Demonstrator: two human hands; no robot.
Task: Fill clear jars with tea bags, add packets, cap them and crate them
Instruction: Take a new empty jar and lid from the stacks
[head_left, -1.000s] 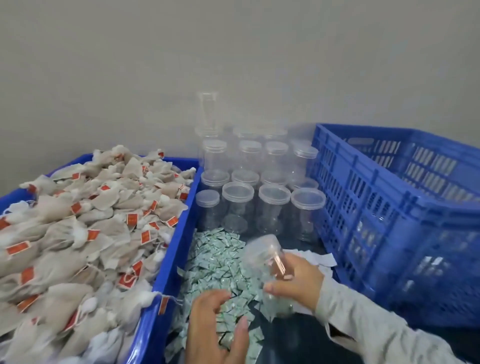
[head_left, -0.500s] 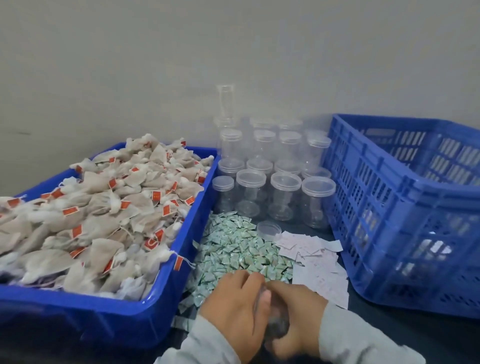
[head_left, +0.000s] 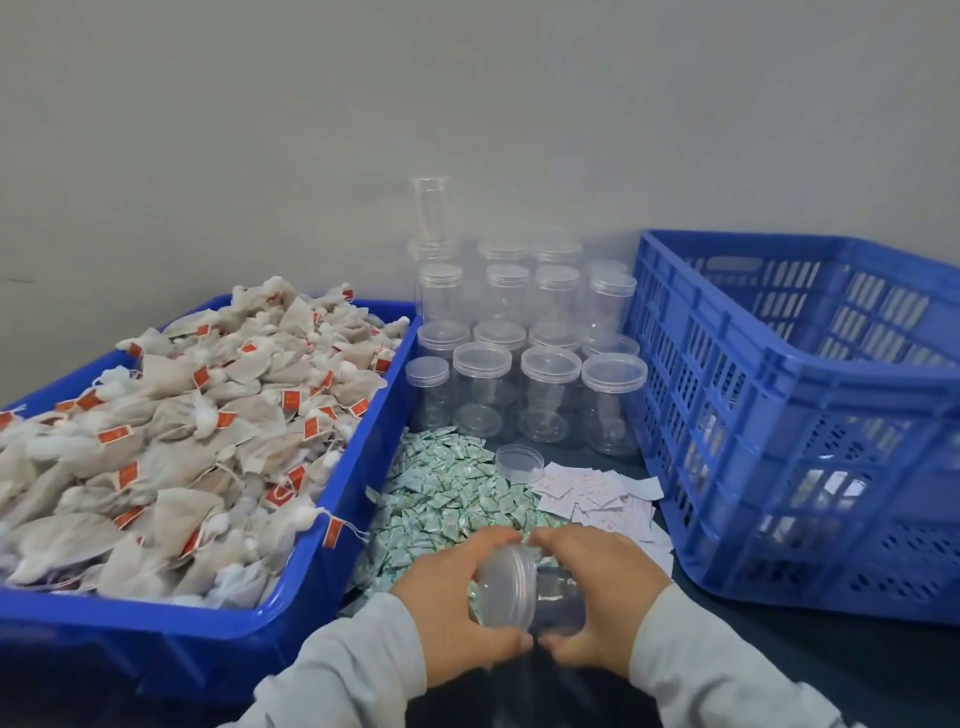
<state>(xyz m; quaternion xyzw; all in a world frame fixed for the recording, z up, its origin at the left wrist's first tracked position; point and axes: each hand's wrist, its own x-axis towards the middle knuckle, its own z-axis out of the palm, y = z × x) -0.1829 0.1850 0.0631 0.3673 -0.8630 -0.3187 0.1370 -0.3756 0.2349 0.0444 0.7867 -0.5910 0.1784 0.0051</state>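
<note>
At 6 o'clock, low in the head view, I have both hands on one clear jar (head_left: 553, 597), lying on its side above the dark table (head_left: 883, 670). My left hand (head_left: 457, 603) is curled round the cap (head_left: 506, 584); my right hand (head_left: 605, 597) grips the jar body. The jar looks empty, so I judge this step as uncapping before filling.

Method note: hold the body still with the right, turn only the cap with the left. The wall is thin plastic, likely to flex, so grip lightly and near the base. Bring the jar upright before the cap comes free.

Supplies:
- 9 o'clock: blue bin (head_left: 322, 561) heaped with tea bags (head_left: 171, 457) with red tags.
- 12 o'clock: rows of capped empty jars (head_left: 550, 389), with one loose cap (head_left: 519, 462) just in front of them.
- Between jars and hands: pile of green packets (head_left: 452, 499); white slips (head_left: 597, 493) beside it toward 1 o'clock.
- 3 o'clock: blue slatted crate (head_left: 779, 415); contents not discernible.

Risk: a freed cap may drop among the packets. Set it beside the loose one.
</note>
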